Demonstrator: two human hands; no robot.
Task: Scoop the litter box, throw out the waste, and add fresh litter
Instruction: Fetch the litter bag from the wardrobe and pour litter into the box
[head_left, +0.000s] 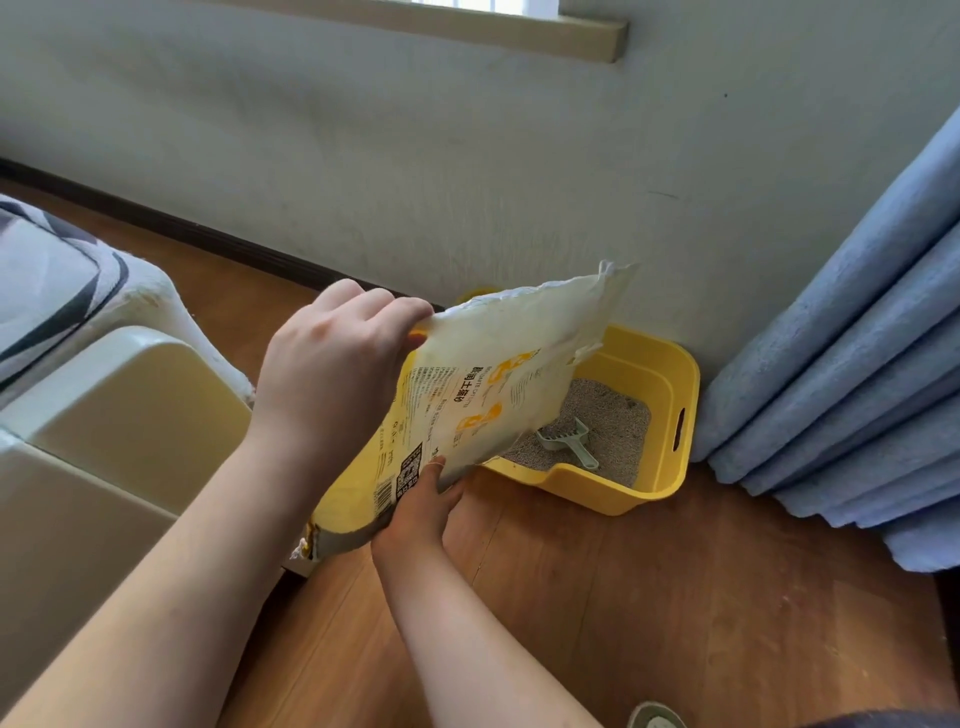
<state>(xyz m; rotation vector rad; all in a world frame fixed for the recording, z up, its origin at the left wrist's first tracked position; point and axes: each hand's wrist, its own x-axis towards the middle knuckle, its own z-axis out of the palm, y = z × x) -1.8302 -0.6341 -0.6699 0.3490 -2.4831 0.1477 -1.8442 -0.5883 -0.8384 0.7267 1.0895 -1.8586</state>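
A yellow litter box (670, 457) stands on the wooden floor against the wall, with grey litter (618, 431) in it. A pale green scoop (571, 441) lies on the litter. A white and yellow litter bag (493, 384) is held tilted over the box's left part, its torn open end pointing up and to the right. My left hand (332, 364) grips the bag's upper left edge. My right hand (421, 509) holds the bag from below at its lower edge. No litter is visibly falling.
A cream lid or hood (119, 410) sits on the floor at the left, with a patterned cloth (57, 280) behind it. Blue curtains (841, 395) hang at the right, touching the floor beside the box. A shoe tip (654, 717) shows at the bottom.
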